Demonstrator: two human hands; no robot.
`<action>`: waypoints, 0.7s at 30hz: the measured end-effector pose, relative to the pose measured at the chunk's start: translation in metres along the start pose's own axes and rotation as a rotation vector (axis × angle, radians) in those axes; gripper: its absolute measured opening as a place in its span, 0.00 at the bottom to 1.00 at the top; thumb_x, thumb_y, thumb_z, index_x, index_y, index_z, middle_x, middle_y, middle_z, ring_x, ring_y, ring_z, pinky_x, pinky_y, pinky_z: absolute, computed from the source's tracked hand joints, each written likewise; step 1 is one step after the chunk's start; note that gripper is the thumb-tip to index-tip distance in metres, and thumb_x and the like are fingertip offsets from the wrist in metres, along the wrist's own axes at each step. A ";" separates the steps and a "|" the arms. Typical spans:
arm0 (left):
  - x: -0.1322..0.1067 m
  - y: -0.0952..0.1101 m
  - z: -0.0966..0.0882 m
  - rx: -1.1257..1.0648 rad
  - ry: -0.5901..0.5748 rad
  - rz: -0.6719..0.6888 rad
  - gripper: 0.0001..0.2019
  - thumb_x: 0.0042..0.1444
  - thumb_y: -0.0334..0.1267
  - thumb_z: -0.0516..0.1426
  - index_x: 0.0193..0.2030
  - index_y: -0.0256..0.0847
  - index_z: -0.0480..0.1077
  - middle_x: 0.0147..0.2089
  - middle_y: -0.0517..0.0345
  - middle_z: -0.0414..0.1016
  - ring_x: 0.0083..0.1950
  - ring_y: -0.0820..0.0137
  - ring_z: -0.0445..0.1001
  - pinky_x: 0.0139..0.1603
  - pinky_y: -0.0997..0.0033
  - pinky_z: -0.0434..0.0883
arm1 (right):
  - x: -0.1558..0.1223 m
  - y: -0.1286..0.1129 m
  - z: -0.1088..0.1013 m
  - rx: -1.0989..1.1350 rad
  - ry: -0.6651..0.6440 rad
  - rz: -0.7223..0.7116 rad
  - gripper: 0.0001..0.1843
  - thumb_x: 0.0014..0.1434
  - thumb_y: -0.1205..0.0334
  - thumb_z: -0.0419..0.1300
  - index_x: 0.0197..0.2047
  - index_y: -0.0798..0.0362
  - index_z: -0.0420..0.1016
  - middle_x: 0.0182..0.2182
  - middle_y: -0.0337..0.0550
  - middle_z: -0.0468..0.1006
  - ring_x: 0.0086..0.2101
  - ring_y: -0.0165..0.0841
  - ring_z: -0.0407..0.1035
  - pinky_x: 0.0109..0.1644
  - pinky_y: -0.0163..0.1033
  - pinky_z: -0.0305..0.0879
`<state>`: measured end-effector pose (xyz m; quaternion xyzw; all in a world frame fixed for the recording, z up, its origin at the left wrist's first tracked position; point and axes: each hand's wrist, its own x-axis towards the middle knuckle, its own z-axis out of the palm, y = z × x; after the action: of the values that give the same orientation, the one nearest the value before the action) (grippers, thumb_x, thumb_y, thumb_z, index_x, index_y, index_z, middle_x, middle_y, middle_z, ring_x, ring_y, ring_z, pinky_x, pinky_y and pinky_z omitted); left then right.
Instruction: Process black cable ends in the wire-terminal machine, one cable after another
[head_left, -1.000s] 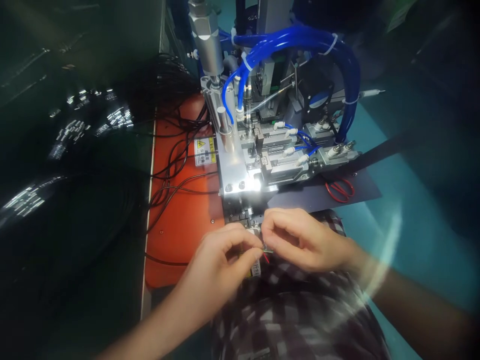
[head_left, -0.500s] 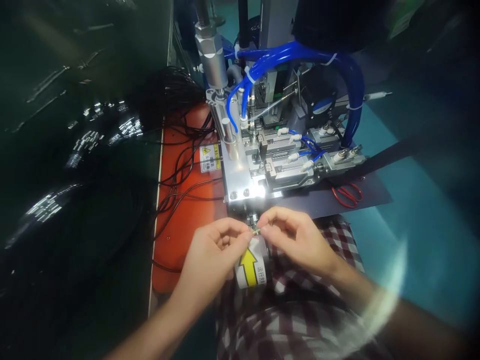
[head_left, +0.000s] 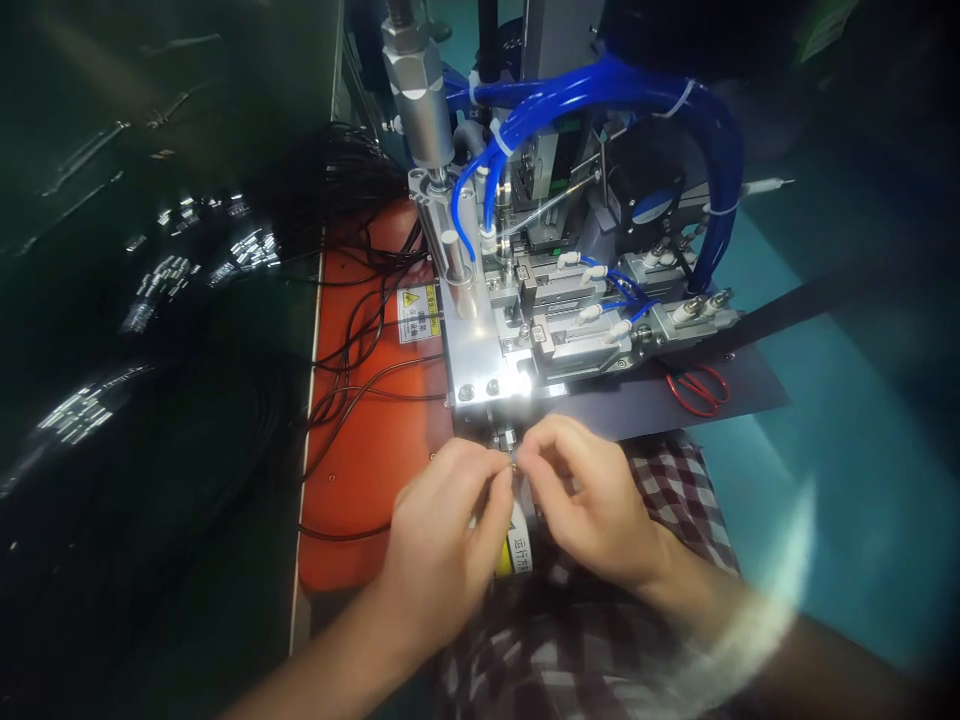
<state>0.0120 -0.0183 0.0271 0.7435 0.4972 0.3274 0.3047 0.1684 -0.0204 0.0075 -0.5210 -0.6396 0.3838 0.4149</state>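
Observation:
My left hand (head_left: 454,525) is closed, thumb and forefinger pinched on a tiny brass-coloured metal part (head_left: 514,466). Most of that part is hidden by the fingertips. Almost touching it from the right is my right hand (head_left: 589,495), also in a pinch. What lies between its fingertips is too small to make out. Both hands are just in front of the machine's bright metal block (head_left: 480,365). Under them, a white label (head_left: 519,545) with a yellow arrow is partly covered by my left hand.
Behind the hands stands the machine with small air cylinders (head_left: 581,340) and thick blue hoses (head_left: 600,85). Black cables (head_left: 349,350) cross the orange plate (head_left: 360,470) at left. Red-handled scissors (head_left: 701,390) lie at right. Black cable coils with shiny ends (head_left: 165,285) fill the far left.
My left hand has turned, with its thumb now more upright, and covers more of the arrow label. Less of the metal part shows between the fingertips. My right hand's pinch has shifted slightly.

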 end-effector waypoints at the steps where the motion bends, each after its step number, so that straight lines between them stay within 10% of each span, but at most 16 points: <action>1: 0.000 -0.002 0.001 -0.013 -0.005 0.022 0.06 0.59 0.29 0.54 0.36 0.39 0.72 0.33 0.56 0.73 0.34 0.72 0.70 0.35 0.74 0.67 | 0.001 -0.001 0.001 0.104 -0.026 0.131 0.07 0.62 0.63 0.54 0.31 0.52 0.66 0.22 0.36 0.66 0.22 0.28 0.61 0.25 0.34 0.59; 7: 0.008 -0.012 0.000 -0.025 -0.136 -0.165 0.06 0.61 0.32 0.54 0.36 0.40 0.71 0.35 0.58 0.73 0.34 0.72 0.70 0.33 0.75 0.67 | 0.007 0.003 0.003 0.353 -0.086 0.406 0.10 0.61 0.59 0.56 0.30 0.53 0.65 0.20 0.32 0.61 0.20 0.25 0.55 0.22 0.31 0.54; 21: 0.010 -0.029 0.005 0.226 -0.074 0.139 0.14 0.60 0.24 0.49 0.44 0.37 0.73 0.36 0.54 0.70 0.38 0.69 0.71 0.39 0.72 0.71 | 0.012 0.031 0.005 0.174 -0.031 0.412 0.09 0.60 0.57 0.56 0.32 0.53 0.69 0.25 0.38 0.70 0.27 0.31 0.65 0.29 0.35 0.62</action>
<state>0.0035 -0.0006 0.0035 0.8171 0.4669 0.2619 0.2138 0.1736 -0.0041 -0.0213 -0.5968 -0.4906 0.5222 0.3612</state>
